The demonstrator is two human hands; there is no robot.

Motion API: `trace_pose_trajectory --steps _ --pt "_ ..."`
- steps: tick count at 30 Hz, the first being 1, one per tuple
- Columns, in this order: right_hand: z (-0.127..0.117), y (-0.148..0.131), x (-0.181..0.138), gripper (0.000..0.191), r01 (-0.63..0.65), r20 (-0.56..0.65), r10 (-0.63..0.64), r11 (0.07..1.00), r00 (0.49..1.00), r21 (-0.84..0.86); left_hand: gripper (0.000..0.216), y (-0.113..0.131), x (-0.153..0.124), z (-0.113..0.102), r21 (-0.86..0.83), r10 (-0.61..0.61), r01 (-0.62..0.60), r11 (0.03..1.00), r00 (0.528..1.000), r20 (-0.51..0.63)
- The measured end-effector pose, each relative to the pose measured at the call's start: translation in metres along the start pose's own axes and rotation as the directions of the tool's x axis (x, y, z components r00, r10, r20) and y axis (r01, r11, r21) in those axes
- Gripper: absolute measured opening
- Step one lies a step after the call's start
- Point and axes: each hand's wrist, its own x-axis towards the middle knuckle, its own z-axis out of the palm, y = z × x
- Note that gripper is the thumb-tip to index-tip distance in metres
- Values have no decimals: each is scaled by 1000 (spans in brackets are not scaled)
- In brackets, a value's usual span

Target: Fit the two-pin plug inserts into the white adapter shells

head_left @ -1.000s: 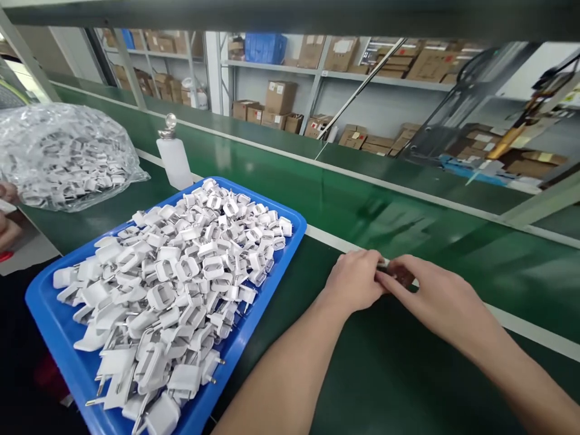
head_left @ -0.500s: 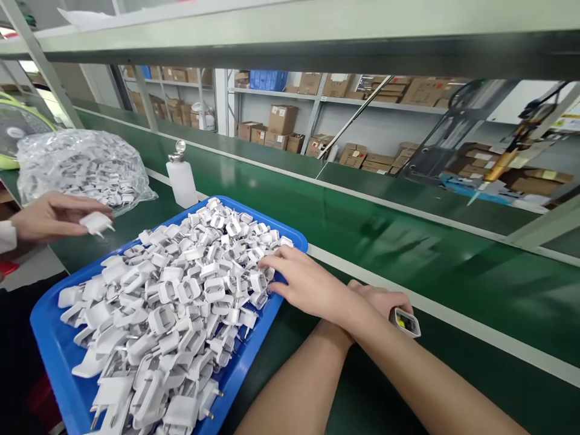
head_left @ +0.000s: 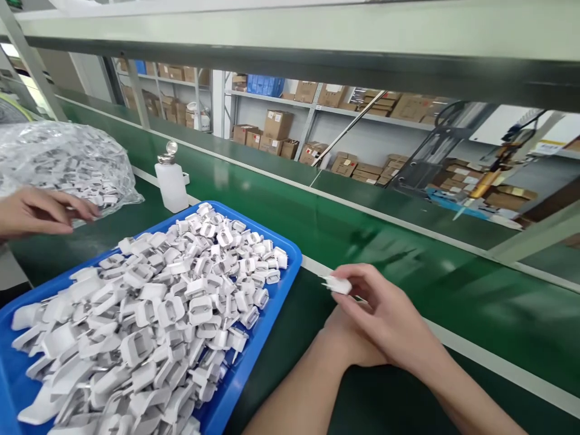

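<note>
My right hand (head_left: 393, 311) pinches a white two-pin plug shell (head_left: 339, 285) between thumb and fingers, its pins pointing left. Beneath it lies my left hand (head_left: 347, 341), close to the green work surface. The right hand covers its fingers, so I cannot see whether it holds anything. To the left of both hands, a blue tray (head_left: 265, 329) bears a large heap of similar white plug shells (head_left: 199, 308). Both hands are apart from the tray, beyond its right edge.
Another person's hand (head_left: 40, 211) hovers at the left, near a clear bag (head_left: 77, 160) full of white parts. A white pump bottle (head_left: 172, 186) stands behind the tray. A shelf beam (head_left: 290, 36) crosses overhead. An orange-bodied tool (head_left: 483, 184) hangs at the right.
My right hand has left the heap and moved right with a plug shell, now over my left hand. The shell seen in my left hand is hidden. The other person's hand no longer shows its plug.
</note>
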Motion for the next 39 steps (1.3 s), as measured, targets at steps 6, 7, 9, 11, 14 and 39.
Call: trace_pose_trajectory --steps 6,7,9,11,14,39 --pt "-47 46 -62 31 -197 -273 256 954 927 226 45 -1 -11 6 114 -19 3 993 989 144" --pt "-50 48 -68 31 -201 -299 270 949 915 241 42 0 -13 6 131 -35 15 991 988 151" --pt "-54 49 -74 31 -180 -299 281 929 912 324 38 3 -17 7 127 -59 40 991 988 146" --pt "-55 49 -76 31 -164 -240 286 890 928 425 37 5 -21 8 117 -101 85 990 986 136" --pt "-57 52 -79 29 -206 -85 267 877 960 435 37 5 -26 11 111 -184 171 979 975 123" --pt "-71 67 -78 39 -392 49 392 890 919 231 57 39 -28 17 586 -334 281 760 942 -19"
